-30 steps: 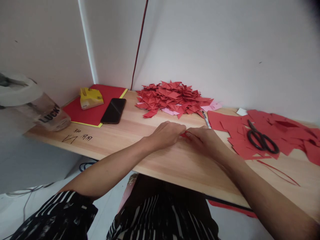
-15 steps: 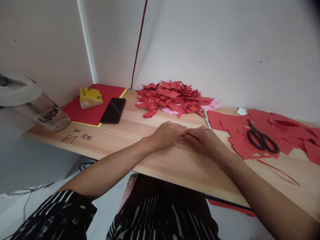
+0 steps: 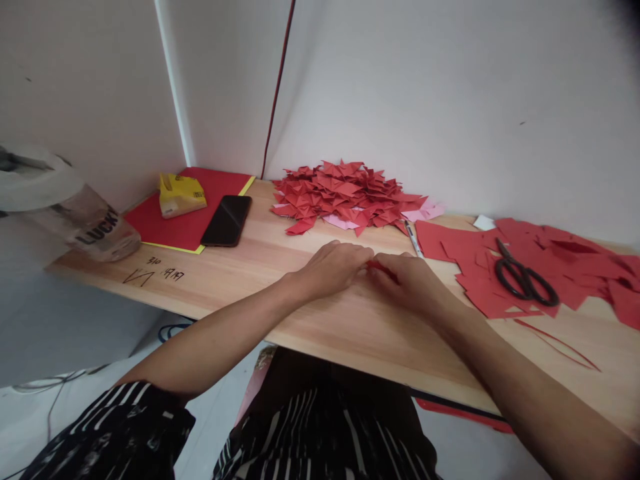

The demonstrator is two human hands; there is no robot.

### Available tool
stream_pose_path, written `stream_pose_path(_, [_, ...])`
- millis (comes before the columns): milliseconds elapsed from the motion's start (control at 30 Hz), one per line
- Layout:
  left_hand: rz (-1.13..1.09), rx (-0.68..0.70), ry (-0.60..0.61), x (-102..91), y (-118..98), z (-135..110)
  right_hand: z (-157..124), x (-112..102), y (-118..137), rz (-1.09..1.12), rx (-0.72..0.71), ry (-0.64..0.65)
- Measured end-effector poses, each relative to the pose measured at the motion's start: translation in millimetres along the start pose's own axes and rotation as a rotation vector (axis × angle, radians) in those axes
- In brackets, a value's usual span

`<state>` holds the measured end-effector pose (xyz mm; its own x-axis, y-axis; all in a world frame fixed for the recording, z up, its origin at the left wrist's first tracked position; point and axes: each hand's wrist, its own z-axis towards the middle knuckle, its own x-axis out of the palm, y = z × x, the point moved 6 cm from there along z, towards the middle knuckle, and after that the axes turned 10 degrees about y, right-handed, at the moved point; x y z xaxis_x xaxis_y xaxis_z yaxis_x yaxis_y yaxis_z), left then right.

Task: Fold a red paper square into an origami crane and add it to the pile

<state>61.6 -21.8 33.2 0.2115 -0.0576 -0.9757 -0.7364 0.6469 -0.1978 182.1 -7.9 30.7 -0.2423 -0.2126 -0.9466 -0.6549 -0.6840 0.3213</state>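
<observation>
My left hand (image 3: 337, 267) and my right hand (image 3: 406, 279) meet over the middle of the wooden desk (image 3: 320, 333), fingers curled and closed. Between them a small piece of red paper (image 3: 383, 267) shows, mostly covered by my fingers; its folded shape cannot be made out. Both hands grip it from opposite sides. Just beyond lies a heap of folded red paper pieces (image 3: 345, 193), with a few pink ones among them.
Right of my hands, black-handled scissors (image 3: 525, 280) lie on red paper sheets (image 3: 575, 260), near a pen (image 3: 413, 238) and a thin red strip (image 3: 560, 343). Leftward are a phone (image 3: 227, 221), a yellow packet (image 3: 181, 195), red and yellow sheets (image 3: 220, 179) and a bottle (image 3: 105, 227).
My right fingers have shifted slightly, and a little more of the red paper shows between my hands. Everything else stays in place.
</observation>
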Motion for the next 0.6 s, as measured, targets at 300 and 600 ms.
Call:
stream_pose_path(300, [0.004, -0.025, -0.014, 0.3, 1.2, 1.1, -0.9, -2.9, 0.3, 0.022, -0.013, -0.037])
stream_pose_path(600, [-0.019, -0.020, -0.034, -0.1, 3.4, 0.4, -0.6, -2.9, 1.0, -0.010, -0.014, -0.045])
